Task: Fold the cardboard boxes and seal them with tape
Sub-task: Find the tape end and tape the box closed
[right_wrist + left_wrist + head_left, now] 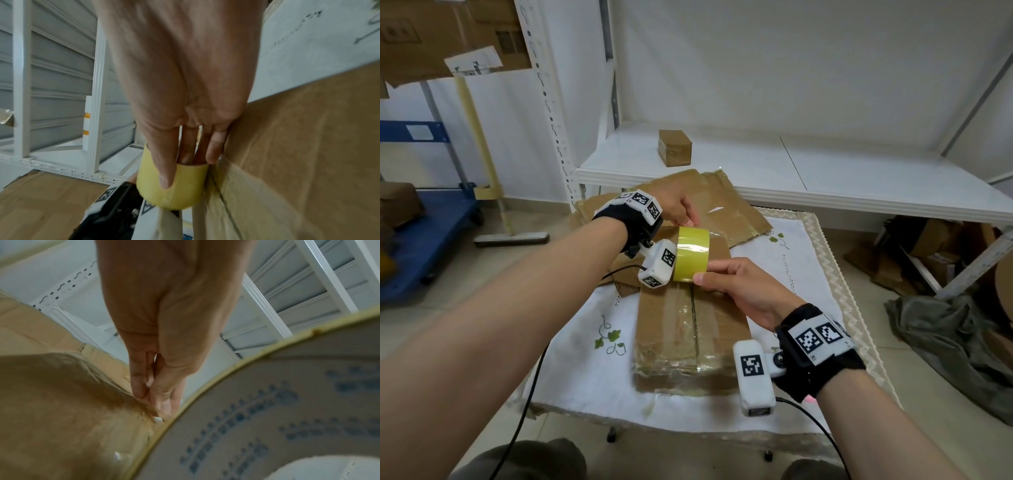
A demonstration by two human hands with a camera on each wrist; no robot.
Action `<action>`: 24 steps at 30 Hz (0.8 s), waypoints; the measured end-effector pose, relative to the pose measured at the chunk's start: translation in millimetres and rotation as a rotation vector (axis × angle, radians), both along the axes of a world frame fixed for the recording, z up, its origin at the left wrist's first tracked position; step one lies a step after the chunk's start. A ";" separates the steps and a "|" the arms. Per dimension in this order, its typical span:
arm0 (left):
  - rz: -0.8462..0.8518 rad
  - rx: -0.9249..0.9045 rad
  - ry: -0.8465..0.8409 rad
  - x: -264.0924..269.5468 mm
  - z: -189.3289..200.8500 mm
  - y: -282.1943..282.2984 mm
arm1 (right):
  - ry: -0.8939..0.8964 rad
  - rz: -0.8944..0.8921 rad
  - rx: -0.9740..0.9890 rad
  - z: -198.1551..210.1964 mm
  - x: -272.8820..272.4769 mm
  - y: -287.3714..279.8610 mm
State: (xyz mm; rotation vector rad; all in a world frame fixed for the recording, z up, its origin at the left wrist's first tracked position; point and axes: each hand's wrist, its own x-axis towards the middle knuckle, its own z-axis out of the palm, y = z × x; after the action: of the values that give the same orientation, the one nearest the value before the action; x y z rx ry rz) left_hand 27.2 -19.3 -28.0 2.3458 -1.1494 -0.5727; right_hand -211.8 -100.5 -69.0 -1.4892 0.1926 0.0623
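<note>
A flat brown cardboard box (688,329) with clear tape along its seam lies on the white tablecloth (585,370). Above its far end my right hand (736,284) grips a yellow-green tape roll (692,253), thumb on the outside and fingers through the core. In the right wrist view the tape roll (174,186) sits under the thumb beside the box (298,146). My left hand (681,209) pinches the tape's free end at the top of the roll. In the left wrist view the fingertips (158,400) meet at the roll's rim (205,389).
More flattened cardboard (709,198) lies behind the box. A small sealed box (674,147) stands on the white shelf (825,178). A blue cart (424,240) is at the left, a floor squeegee (510,236) beside it, clutter under the shelf at right.
</note>
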 end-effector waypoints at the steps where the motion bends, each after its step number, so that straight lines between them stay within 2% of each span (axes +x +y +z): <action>1: 0.003 0.001 -0.009 -1.1 -0.1 0.1 | 0.003 0.000 -0.001 0.1 0.1 0.0; 14: 0.055 0.014 -0.159 -5.6 -5.7 -1.9 | 0.015 0.003 0.020 3.4 4.5 -6.5; 24: 0.075 0.008 -0.170 -4.2 -12.3 -8.0 | 0.019 0.008 0.043 4.5 5.5 -8.2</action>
State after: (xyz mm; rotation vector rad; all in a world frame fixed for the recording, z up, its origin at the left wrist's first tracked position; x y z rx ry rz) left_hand 23.0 -27.2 -40.3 2.4718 -1.1278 -0.3577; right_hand -206.4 -108.8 -64.6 -1.4472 0.2001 0.0863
